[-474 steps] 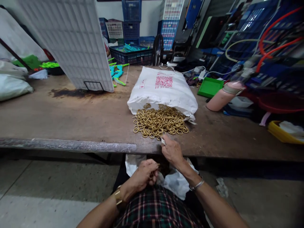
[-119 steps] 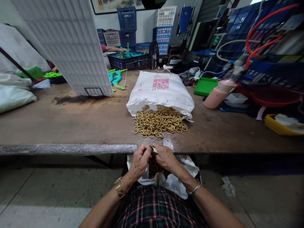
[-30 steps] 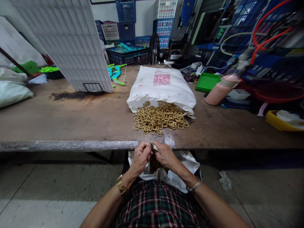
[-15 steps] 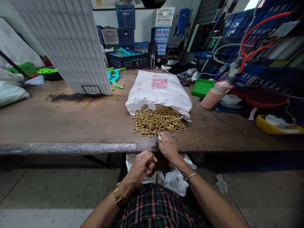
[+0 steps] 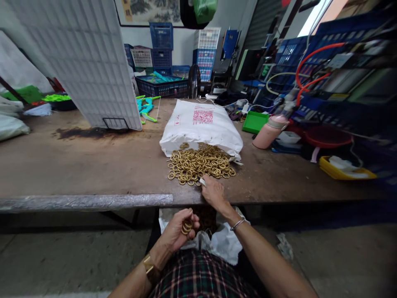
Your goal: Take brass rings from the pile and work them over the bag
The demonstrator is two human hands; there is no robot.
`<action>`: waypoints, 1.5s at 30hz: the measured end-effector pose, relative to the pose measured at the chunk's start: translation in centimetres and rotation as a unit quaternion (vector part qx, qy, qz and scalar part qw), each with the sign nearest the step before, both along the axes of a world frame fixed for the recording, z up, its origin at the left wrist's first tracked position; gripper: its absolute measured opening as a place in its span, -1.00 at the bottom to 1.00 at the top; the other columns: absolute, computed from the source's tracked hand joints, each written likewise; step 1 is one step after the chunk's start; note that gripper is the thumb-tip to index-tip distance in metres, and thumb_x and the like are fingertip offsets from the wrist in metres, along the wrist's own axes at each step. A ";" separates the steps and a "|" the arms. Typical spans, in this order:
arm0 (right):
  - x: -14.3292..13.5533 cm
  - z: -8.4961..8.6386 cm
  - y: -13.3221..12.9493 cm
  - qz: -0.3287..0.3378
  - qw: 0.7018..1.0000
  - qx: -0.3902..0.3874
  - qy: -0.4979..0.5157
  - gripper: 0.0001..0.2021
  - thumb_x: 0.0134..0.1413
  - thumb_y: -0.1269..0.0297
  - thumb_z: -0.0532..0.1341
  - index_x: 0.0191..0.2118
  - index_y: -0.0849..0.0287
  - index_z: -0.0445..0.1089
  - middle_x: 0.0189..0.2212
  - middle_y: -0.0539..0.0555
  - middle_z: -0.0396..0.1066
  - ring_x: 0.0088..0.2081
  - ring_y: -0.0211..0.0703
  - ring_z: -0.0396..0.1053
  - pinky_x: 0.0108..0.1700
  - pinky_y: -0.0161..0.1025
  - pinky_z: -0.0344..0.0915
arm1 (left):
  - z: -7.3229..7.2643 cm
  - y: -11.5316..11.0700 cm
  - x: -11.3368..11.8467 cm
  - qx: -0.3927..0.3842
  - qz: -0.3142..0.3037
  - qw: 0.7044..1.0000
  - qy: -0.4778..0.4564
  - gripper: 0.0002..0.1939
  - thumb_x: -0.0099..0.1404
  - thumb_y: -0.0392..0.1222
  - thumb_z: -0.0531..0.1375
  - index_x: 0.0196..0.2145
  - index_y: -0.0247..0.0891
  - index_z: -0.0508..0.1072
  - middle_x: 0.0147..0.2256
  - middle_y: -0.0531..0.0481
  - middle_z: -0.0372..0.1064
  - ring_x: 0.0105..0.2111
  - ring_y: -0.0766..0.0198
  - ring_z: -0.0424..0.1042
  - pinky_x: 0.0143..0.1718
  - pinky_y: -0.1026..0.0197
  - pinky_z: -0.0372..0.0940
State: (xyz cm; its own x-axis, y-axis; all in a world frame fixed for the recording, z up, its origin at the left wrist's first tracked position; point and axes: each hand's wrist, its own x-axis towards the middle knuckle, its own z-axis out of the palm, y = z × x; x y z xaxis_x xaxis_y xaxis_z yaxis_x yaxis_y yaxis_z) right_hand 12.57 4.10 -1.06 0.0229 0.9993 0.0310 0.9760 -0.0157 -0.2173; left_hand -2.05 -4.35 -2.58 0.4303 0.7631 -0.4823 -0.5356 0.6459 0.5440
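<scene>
Brass-coloured rings (image 5: 201, 162) lie heaped on the brown table (image 5: 124, 165), spilling from the mouth of a white bag (image 5: 201, 122) with a red printed code. Several rings are in my left hand (image 5: 181, 227), its fingers curled round them, just below the table's front edge. At the near side of the heap, my right hand (image 5: 214, 191) is closed on a small tool with a whitish part; its tip touches the nearest rings. Below, an open white bag (image 5: 229, 242) with dark rings inside sits on my lap.
A white grid panel (image 5: 102, 70) stands at the left, with blue and green plastic pieces (image 5: 148, 108) beside it. To the right are a green tray (image 5: 254, 122), a pink bottle (image 5: 269, 133) and a yellow tray (image 5: 344, 173). Crates (image 5: 161, 62) are stacked behind.
My left hand has turned so that the rings in it show more clearly. My right hand stays at the near edge of the heap. The whole view has shifted slightly.
</scene>
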 end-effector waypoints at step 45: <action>1.3 1.4 -5.3 0.034 0.860 -0.089 0.501 -0.78 -0.04 0.19 0.05 -0.59 0.18 0.18 -0.67 -0.12 0.14 -0.57 -0.38 0.06 -0.51 -0.40 0.02 | 3.3 1.9 2.5 0.285 -0.019 0.908 0.306 -0.72 0.14 0.00 0.12 -0.49 -0.30 0.33 -0.65 0.13 0.17 -0.68 0.47 0.05 -0.63 0.38 -0.03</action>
State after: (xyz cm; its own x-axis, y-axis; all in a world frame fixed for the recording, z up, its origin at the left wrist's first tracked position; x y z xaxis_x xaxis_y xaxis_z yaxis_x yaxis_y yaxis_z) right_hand 13.88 -1.20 0.29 -0.1101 0.9862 -0.1239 0.2996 -0.0860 -0.9502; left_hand 0.45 -2.47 0.76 0.2454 0.9541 -0.1714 -0.0028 0.1775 0.9841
